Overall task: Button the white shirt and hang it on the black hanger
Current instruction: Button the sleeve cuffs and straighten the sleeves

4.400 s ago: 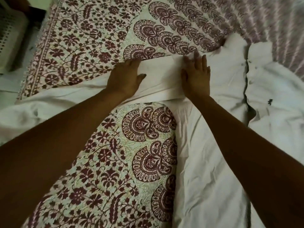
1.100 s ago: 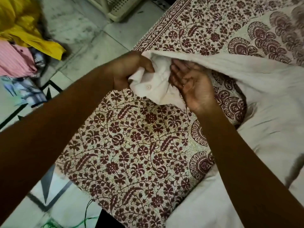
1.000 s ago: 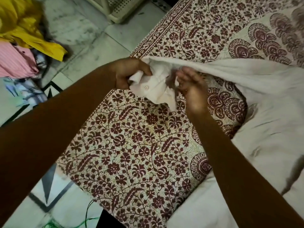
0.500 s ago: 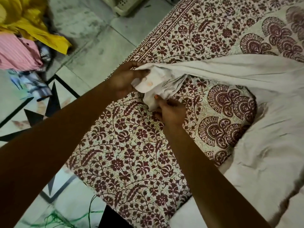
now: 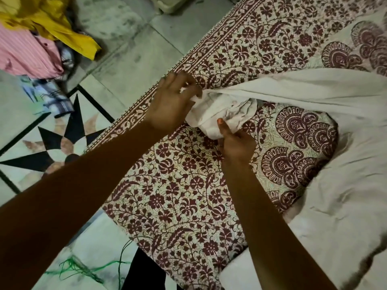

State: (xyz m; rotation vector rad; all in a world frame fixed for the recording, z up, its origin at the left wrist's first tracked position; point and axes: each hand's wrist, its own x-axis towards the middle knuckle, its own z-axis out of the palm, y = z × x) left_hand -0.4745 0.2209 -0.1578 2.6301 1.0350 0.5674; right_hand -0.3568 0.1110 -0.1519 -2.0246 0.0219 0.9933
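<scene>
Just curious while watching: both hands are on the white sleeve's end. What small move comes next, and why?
Probably overlap the edges of the cuff to button it: left hand and right hand each pinch it, bunched, on the white shirt; no fastened button shows.

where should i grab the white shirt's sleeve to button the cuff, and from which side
At the cuff, the folded band at the free end of the sleeve; the long stretch behind it is slack and would probably just bunch. Come from opposite edges of the opening: the left grip from its outer end, the right grip from the near side, thumb on top.
</scene>
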